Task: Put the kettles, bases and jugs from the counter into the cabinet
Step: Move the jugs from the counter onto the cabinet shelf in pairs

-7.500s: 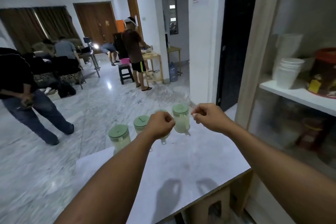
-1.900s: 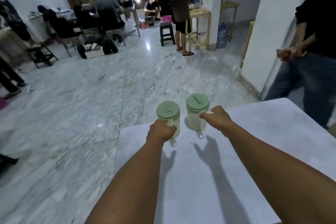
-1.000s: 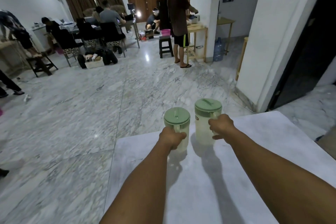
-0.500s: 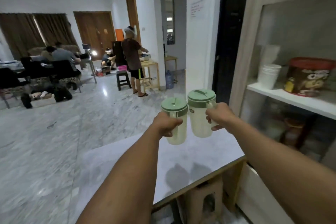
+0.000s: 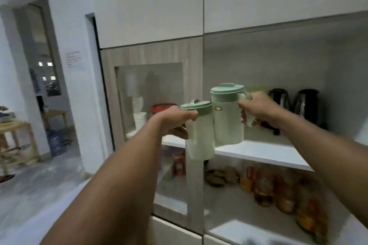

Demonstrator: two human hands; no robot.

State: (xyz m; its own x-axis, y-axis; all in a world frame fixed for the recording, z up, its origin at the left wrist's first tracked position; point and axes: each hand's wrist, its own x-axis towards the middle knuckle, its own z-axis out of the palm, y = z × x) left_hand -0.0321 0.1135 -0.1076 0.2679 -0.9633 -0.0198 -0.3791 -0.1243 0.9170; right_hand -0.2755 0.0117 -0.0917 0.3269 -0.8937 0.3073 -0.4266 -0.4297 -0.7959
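Note:
I hold two translucent jugs with pale green lids up in front of the open cabinet. My left hand (image 5: 175,119) grips the handle of the lower jug (image 5: 200,141), which hangs before the edge of the white shelf (image 5: 264,152). My right hand (image 5: 256,108) grips the handle of the higher jug (image 5: 228,119), whose base is at shelf level. Two black and steel kettles (image 5: 306,105) stand at the back of that shelf, behind my right hand. A yellowish-green lid (image 5: 256,88) shows just behind the right jug.
A glass cabinet door (image 5: 151,109) stands to the left, with white cups (image 5: 139,117) and a red-lidded tub (image 5: 162,106) behind it. Several jars (image 5: 264,189) fill the shelf below. The white counter (image 5: 49,215) lies low on the left. A wooden table (image 5: 18,141) stands in the doorway.
I lifted both jugs off the counter and turned right from the room to the cabinet. The jugs now hang at the shelf, the right one higher.

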